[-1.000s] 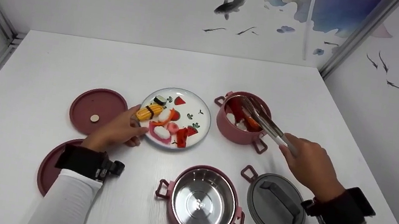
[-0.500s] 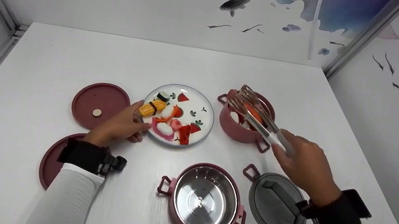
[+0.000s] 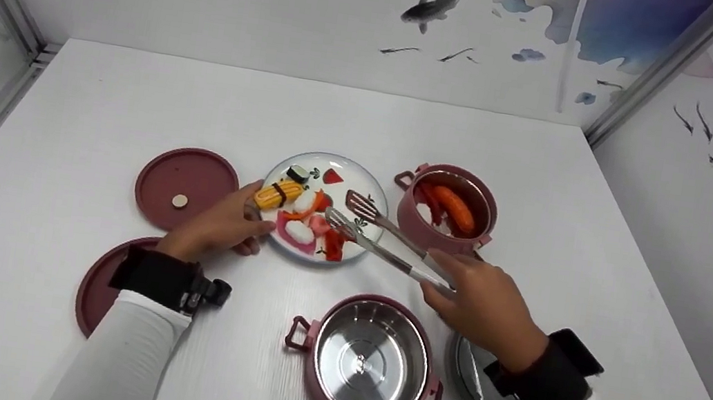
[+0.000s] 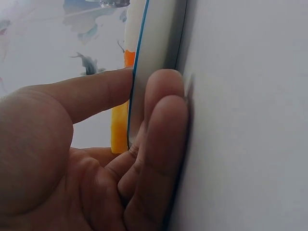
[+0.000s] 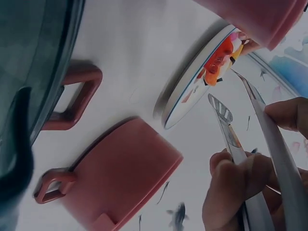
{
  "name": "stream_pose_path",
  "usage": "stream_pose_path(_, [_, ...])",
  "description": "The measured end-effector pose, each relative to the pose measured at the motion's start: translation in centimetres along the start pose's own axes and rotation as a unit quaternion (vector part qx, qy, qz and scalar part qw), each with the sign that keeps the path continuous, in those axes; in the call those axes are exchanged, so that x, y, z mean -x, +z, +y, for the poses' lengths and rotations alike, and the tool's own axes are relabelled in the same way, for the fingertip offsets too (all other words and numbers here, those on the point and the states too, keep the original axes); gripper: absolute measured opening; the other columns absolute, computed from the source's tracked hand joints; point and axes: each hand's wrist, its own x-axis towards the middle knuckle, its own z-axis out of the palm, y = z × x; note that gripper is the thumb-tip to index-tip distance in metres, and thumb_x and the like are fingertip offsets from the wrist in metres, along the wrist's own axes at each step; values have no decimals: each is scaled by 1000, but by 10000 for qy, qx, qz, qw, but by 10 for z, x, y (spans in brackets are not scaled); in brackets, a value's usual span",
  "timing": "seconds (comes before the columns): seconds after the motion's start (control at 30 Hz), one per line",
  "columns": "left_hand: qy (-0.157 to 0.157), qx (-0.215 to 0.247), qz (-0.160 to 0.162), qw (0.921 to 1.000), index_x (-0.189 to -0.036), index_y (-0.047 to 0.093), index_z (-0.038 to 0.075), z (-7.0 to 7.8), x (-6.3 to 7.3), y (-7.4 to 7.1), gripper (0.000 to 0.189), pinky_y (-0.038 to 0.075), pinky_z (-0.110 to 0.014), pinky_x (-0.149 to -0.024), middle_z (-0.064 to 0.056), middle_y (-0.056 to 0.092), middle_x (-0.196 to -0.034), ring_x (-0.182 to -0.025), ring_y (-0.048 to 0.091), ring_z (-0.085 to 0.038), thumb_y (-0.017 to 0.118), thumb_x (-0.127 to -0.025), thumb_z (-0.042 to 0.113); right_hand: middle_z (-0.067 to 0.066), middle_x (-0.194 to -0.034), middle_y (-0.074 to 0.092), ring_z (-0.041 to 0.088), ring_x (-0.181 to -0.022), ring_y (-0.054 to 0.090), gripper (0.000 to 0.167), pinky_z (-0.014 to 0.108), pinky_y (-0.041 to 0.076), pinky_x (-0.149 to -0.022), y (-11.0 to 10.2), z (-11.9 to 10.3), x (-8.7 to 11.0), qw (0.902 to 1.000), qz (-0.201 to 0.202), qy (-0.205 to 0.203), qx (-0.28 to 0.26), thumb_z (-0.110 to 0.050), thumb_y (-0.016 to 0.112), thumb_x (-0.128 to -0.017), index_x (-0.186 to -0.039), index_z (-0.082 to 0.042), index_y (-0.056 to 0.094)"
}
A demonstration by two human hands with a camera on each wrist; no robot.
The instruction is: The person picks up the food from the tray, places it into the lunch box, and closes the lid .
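Observation:
In the head view my left hand (image 3: 224, 223) holds the left rim of a white plate (image 3: 360, 174), the thumb on the edge. The left wrist view has the thumb (image 4: 101, 91) against the rim and curled fingers (image 4: 163, 139) at its underside. On the plate lie toy sushi pieces, among them a yellow one with a black band (image 3: 278, 194) and a white piece on pink (image 3: 297, 232). My right hand (image 3: 487, 309) grips metal tongs (image 3: 387, 254). Their slotted tips are spread over the plate's right half, with nothing visibly pinched between them.
A pink pot (image 3: 411, 218) behind the right hand contains an orange sausage-shaped piece (image 3: 453, 208) and other pieces. A steel-lined pot (image 3: 368, 362) stands in front. The right forearm partly covers a grey lid (image 3: 478, 377). Two dark red discs (image 3: 186, 172) lie at left.
The tongs have come up out of the back pot and swung left over the plate, their tips now spread. The right hand moved left with them. The left hand stays at the plate.

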Motion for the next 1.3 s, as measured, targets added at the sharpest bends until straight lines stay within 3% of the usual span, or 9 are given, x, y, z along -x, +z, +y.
stream_pose_path(0.23, [143,-56,22,9999,-163,4,25,3,-2,2,87,58,-28,-61,-14,61,-96,-65,64,-18,63,-99,20,2,-84,70,12,-62,52,38,28,48,-55,-1,-10,-9,9995,-270,-183,50,-28,73,-90,-123,-10,70])
stream_pose_path(0.47, [219,-105,-33,9997,-163,2,22,1,-4,3,88,57,-27,-60,-13,60,-96,-64,64,-17,63,-99,21,6,-94,75,19,-73,66,36,40,60,-68,3,-12,-15,9986,-384,-359,88,-28,75,-89,-120,-9,71])
stream_pose_path(0.73, [105,60,-42,9999,-163,4,28,3,-3,5,88,57,-30,-61,-14,63,-95,-66,63,-19,64,-98,21,3,-80,69,14,-60,56,32,35,54,-56,9,-12,-17,9984,-372,-389,186,-26,74,-91,-117,-9,70])
stream_pose_path(1.03, [54,-102,43,9999,-163,3,27,2,-3,2,88,58,-30,-62,-15,62,-97,-66,64,-19,64,-99,22,5,-95,73,18,-74,64,36,40,60,-70,9,-9,-15,9995,-76,-316,-3,-25,75,-91,-123,-10,68])
stream_pose_path(1.3, [-5,-10,71,10000,-163,2,27,-1,-2,0,90,58,-29,-62,-14,62,-95,-66,64,-18,65,-98,22,8,-94,75,13,-63,53,45,29,48,-58,0,3,-1,9997,232,16,-110,-25,74,-91,-132,-7,66])
